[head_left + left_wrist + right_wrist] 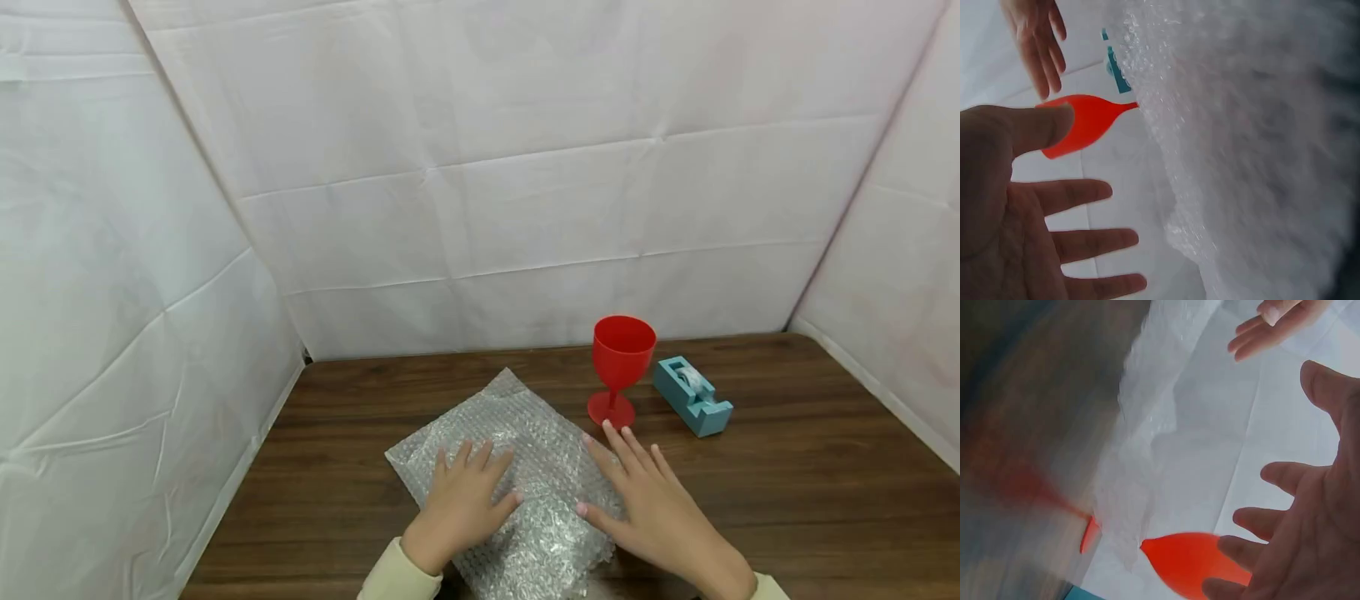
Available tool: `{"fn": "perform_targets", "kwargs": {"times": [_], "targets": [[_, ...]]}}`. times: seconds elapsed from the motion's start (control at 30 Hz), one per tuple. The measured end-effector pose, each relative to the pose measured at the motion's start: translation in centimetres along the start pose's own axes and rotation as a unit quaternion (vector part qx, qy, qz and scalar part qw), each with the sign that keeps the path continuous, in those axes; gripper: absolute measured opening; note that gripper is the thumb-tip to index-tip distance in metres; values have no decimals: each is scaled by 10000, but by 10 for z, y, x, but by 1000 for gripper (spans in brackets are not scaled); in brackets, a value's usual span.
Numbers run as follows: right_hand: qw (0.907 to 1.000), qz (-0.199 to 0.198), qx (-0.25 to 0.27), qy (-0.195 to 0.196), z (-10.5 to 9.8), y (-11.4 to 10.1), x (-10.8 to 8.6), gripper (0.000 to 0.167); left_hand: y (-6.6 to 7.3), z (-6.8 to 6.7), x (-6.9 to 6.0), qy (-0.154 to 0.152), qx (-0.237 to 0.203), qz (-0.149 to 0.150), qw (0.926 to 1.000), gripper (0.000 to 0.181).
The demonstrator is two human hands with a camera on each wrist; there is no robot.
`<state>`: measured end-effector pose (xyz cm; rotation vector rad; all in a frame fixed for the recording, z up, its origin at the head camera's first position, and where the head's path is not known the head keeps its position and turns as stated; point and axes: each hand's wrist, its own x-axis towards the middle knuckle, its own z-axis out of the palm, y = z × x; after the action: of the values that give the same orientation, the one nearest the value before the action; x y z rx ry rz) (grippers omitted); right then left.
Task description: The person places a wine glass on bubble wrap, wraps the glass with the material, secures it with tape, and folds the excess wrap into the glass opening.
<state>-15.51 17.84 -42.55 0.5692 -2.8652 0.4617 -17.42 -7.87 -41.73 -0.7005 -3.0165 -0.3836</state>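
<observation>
A sheet of bubble wrap (525,442) lies turned cornerwise on the dark wooden table. Above its left part is my left hand (465,504), fingers spread and holding nothing. My right hand (656,508) spreads its fingers over the sheet's right edge, also with nothing in it. In both wrist views the palms show bare and a gap separates them from the wrap. Just beyond the right fingertips stands a red plastic goblet (624,354), upright on its round foot. A blue tape dispenser (693,398) with a roll of clear tape sits right of the goblet.
White cloth walls (480,208) enclose the table at the back, left and right. Brown tabletop (322,475) shows to the left of the bubble wrap, and more of it to the right of the dispenser.
</observation>
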Motion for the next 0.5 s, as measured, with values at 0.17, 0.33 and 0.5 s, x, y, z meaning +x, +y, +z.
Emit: {"fn": "perform_targets", "kwargs": {"times": [0.17, 0.33, 0.5], "targets": [[9978, -257, 223, -572, 6, -7, -14, 82, -21, -3, -10, -372, -281, 37, 9989, 56], [9888, -867, 349, -1162, 22, -10, -22, 81, -49, -5, -13, -667, -760, 39, 9949, 56], [9726, -1603, -161, -1676, 34, -13, -23, 82, -71, -4, -14, -1053, -1290, -116, 9860, 58]]}}
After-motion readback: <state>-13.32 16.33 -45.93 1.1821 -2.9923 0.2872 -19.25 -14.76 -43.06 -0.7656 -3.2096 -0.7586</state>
